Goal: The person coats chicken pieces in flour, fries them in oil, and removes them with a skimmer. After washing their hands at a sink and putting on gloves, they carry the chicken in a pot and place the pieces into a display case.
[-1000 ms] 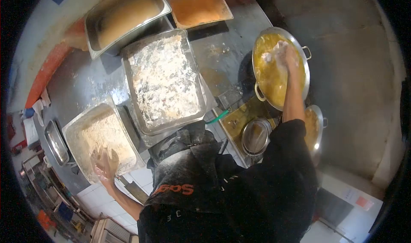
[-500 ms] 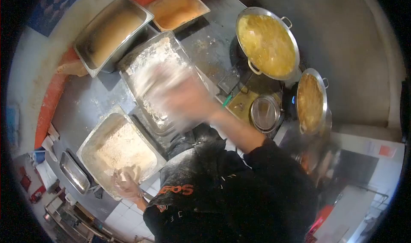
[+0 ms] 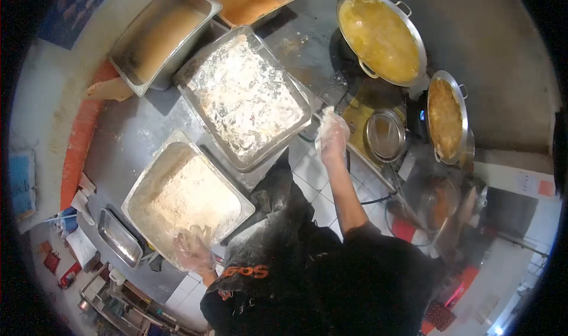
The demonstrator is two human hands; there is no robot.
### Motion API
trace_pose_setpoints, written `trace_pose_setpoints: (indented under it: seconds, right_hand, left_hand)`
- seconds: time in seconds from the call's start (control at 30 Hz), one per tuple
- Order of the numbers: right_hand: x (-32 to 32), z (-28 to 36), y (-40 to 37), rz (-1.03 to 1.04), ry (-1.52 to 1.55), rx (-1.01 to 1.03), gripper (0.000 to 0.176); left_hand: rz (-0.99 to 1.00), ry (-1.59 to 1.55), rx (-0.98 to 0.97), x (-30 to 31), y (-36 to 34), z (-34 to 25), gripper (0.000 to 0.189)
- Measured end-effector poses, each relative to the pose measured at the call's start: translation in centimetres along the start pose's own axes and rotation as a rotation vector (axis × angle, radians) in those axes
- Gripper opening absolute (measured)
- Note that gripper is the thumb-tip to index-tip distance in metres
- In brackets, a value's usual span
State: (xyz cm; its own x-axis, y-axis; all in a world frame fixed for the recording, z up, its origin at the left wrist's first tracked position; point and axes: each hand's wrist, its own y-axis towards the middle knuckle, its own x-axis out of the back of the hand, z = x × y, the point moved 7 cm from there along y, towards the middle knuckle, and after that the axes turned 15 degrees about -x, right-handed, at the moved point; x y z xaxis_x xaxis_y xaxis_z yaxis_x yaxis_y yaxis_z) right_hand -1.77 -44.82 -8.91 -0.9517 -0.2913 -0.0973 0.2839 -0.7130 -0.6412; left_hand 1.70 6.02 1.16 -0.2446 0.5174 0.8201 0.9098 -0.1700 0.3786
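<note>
A flour tray [image 3: 245,99], caked white and lumpy, sits mid-counter, with a crumb tray [image 3: 183,194] of pale tan breading nearer the person. A wok [image 3: 381,37] holds yellow batter and a smaller wok [image 3: 445,117] a browner mix. The orange apron lettering [image 3: 245,272] is only partly legible. The left hand [image 3: 192,250], fingers spread, rests at the crumb tray's near edge. The floured right hand [image 3: 332,136] hangs just beside the flour tray, its grip unclear.
</note>
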Motion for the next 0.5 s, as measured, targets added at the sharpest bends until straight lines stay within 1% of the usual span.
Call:
trace_pose_setpoints:
  seconds: [0.03,0.07,0.1,0.13,0.2,0.23,0.3,0.33,0.4,0.47,0.5]
  right_hand:
    - [1.8,-3.3,4.2,0.102,0.217,-0.144,0.015]
    - [2.9,-6.8,7.8,0.201,0.434,-0.289,0.016]
    - [3.6,-9.1,11.0,0.197,0.435,-0.297,0.016]
    - [3.7,-11.1,14.1,0.241,0.407,-0.315,0.017]
    - [3.9,-14.4,19.3,0.271,0.381,-0.342,0.019]
    - [4.1,-16.0,21.7,0.189,0.496,-0.355,0.02]
    - [4.3,-16.8,23.6,0.101,0.61,-0.368,0.021]
    - [4.8,-15.9,23.6,0.004,0.356,-0.272,0.024]
    - [4.3,-13.2,22.4,-0.087,0.09,-0.177,0.028]
    - [3.1,-11.6,20.5,-0.076,0.424,-0.406,0.035]
    - [3.3,-11.3,20.7,-0.059,0.414,-0.411,0.036]
  left_hand:
    - [0.0,0.008,0.0,-0.5,-0.5,0.8,0.043]
    - [-0.014,-0.099,0.104,-1.2,-1.7,3.0,0.043]
    - [-0.015,-0.15,0.156,-1.4,-1.8,3.2,0.043]
    - [-0.018,-0.199,0.209,-1.7,-2.0,3.3,0.043]
    - [0.115,-0.023,0.125,-0.7,0.3,0.2,0.041]
    - [0.127,-0.017,0.123,-0.9,0.3,0.1,0.041]
    - [0.146,0.078,0.107,-1.0,0.3,0.1,0.041]
    - [0.154,0.082,0.108,-1.1,0.2,0.4,0.041]
    - [0.152,0.156,0.066,-1.3,0.0,1.4,0.041]
    - [0.148,0.226,0.044,-1.6,-0.8,2.4,0.042]
    - [0.148,0.261,0.043,-1.7,-1.5,2.7,0.042]
